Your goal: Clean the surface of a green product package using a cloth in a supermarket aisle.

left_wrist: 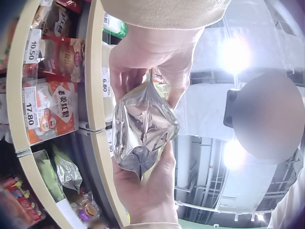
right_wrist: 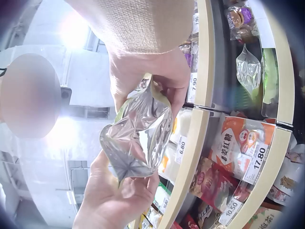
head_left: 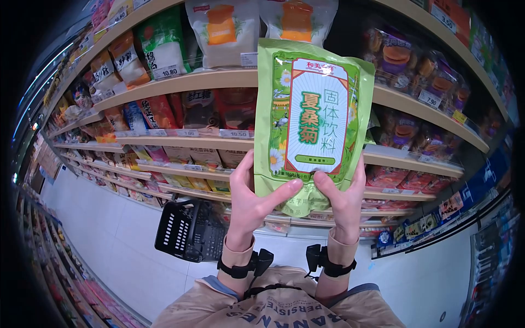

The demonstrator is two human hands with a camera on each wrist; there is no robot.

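Observation:
A green drink-powder pouch (head_left: 280, 164) is held upright before the shelves, its printed front toward the head camera. My left hand (head_left: 252, 198) grips its lower left edge, the thumb lying across the front. On the lower right my right hand (head_left: 343, 198) holds it the same way, thumb on the front and fingers behind. In the left wrist view the silvery bottom of the pouch (left_wrist: 143, 129) shows between both hands. The right wrist view shows that crinkled silver base (right_wrist: 138, 138) too, with the left hand (right_wrist: 114, 200) on its far side.
Shelves (head_left: 219, 80) with bagged goods and price tags stand close in front. White bags (head_left: 224, 33) sit on the shelf behind the pouch, bagged buns (head_left: 396, 52) to the right. A black shopping basket (head_left: 178, 227) is on the floor at lower left.

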